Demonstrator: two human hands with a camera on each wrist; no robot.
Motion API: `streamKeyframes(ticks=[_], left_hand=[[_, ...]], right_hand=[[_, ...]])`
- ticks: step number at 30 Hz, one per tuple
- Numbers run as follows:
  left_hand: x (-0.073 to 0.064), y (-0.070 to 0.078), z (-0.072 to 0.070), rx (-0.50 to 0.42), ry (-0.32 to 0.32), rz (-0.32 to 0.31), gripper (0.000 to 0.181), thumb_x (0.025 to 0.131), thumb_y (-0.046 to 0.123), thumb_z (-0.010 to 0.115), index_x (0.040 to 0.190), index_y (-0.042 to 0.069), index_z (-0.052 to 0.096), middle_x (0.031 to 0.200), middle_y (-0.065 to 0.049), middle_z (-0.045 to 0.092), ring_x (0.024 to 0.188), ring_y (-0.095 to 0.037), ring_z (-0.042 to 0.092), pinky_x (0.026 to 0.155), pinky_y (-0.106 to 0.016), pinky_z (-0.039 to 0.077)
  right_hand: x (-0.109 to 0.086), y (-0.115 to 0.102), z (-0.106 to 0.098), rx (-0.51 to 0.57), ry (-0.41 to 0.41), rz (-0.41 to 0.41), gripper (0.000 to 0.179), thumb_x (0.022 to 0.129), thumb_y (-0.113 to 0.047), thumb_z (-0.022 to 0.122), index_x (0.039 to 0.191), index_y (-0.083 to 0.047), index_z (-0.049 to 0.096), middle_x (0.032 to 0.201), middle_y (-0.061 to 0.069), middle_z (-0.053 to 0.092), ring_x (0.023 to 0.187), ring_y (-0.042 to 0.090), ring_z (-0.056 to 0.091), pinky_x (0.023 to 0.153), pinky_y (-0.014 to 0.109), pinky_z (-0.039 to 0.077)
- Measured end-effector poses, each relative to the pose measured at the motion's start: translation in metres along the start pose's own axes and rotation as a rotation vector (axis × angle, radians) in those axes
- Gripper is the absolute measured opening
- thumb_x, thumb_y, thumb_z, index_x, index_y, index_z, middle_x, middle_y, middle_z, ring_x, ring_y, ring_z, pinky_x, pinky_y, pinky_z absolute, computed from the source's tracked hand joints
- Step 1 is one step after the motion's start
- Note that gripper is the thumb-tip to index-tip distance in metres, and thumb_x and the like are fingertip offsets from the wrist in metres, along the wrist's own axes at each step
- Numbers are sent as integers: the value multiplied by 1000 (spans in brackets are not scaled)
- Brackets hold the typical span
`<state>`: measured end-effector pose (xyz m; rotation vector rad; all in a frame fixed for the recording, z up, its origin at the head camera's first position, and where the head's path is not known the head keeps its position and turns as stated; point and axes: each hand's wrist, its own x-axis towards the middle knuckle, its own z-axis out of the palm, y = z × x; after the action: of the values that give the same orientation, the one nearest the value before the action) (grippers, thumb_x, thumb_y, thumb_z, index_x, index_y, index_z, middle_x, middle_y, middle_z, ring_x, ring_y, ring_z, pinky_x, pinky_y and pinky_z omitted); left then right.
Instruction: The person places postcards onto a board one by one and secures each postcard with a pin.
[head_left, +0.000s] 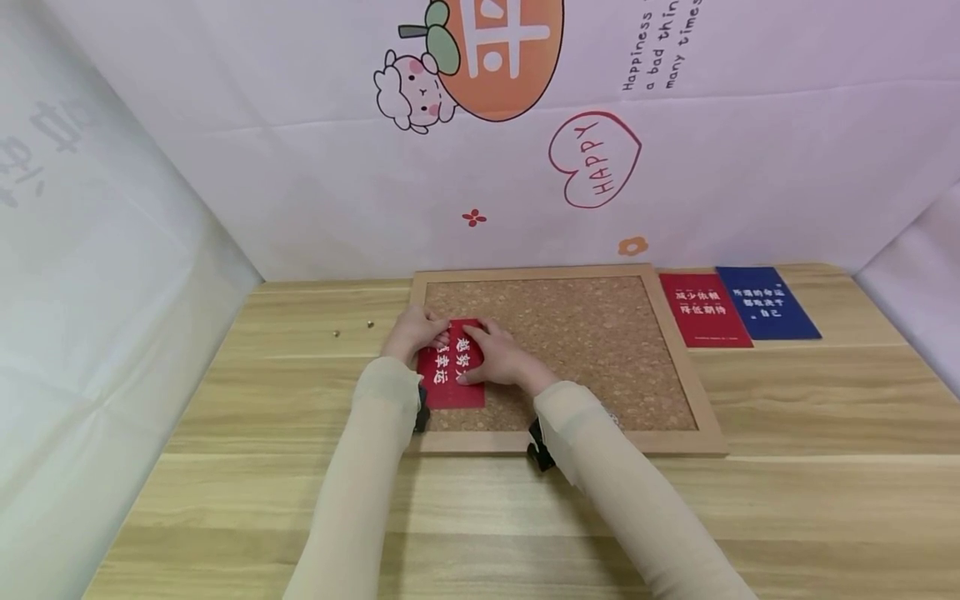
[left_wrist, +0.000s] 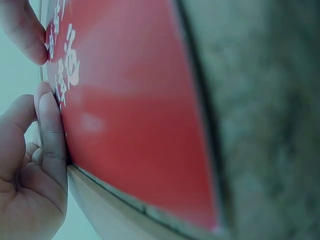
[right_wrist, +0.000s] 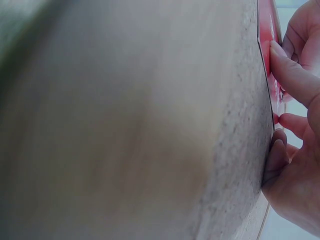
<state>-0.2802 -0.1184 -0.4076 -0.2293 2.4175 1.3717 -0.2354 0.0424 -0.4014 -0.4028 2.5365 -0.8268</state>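
Note:
A red card (head_left: 452, 387) with white characters lies on the left part of a wood-framed cork board (head_left: 585, 358). My left hand (head_left: 415, 332) is at the card's upper left edge; in the left wrist view its fingers (left_wrist: 52, 135) lie fairly straight against that edge. My right hand (head_left: 506, 357) rests on the card's right side, thumb and forefinger spread apart on its face. In the right wrist view, the right hand's fingertips (right_wrist: 277, 50) touch the card (right_wrist: 266, 30) close over the cork. The palm side of the left hand is partly hidden.
Two small brass-coloured tacks (head_left: 371, 324) sit on the wooden table (head_left: 300, 400) left of the board. Right of it lie another red card (head_left: 705, 325) and a blue card (head_left: 780, 321), side by side. A printed white cloth (head_left: 360, 200) hangs behind the table.

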Motion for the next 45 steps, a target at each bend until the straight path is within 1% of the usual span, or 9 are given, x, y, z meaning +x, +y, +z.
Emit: streamKeyframes(ticks=[4,11,21,27,37,45], left_hand=[[2,-1,0,-24,-2,1,27,97,13,52,103,-10,64,60,4,56,49,1,56,52,-12,50],[5,-2,1,-31,1,-3,24,97,10,52,103,-10,63,62,3,56,49,0,56,51,-11,49],[-3,2,2,-48,7,-7,22,96,10,52,105,-8,61,63,3,54,49,-1,53,50,-10,47],[-5,2,1,-65,5,-4,22,96,10,52,105,-8,61,63,3,54,49,0,53,50,-11,47],[-10,5,-1,-27,4,6,25,97,10,51,108,-9,62,63,4,54,50,1,53,51,-10,47],[-11,4,-1,-29,-2,21,24,98,11,50,105,-8,61,65,4,54,52,0,54,53,-11,47]], right_hand=[[0,0,-1,1,0,-3,86,83,-31,74,152,-14,25,162,14,8,149,37,10,118,54,23],[0,-1,0,5,0,-4,86,83,-31,74,152,-13,25,162,13,8,149,36,9,118,54,23],[1,0,0,-7,0,-2,87,83,-32,74,152,-14,25,161,14,8,148,37,11,118,53,23],[1,-1,0,-1,-2,3,87,83,-32,74,152,-14,25,161,13,8,148,38,11,118,54,23],[1,-2,-1,5,0,2,86,83,-31,74,152,-13,25,162,13,8,148,38,10,118,53,23],[1,-2,-1,-3,-8,4,86,83,-31,73,152,-13,25,161,13,8,148,38,11,118,53,24]])
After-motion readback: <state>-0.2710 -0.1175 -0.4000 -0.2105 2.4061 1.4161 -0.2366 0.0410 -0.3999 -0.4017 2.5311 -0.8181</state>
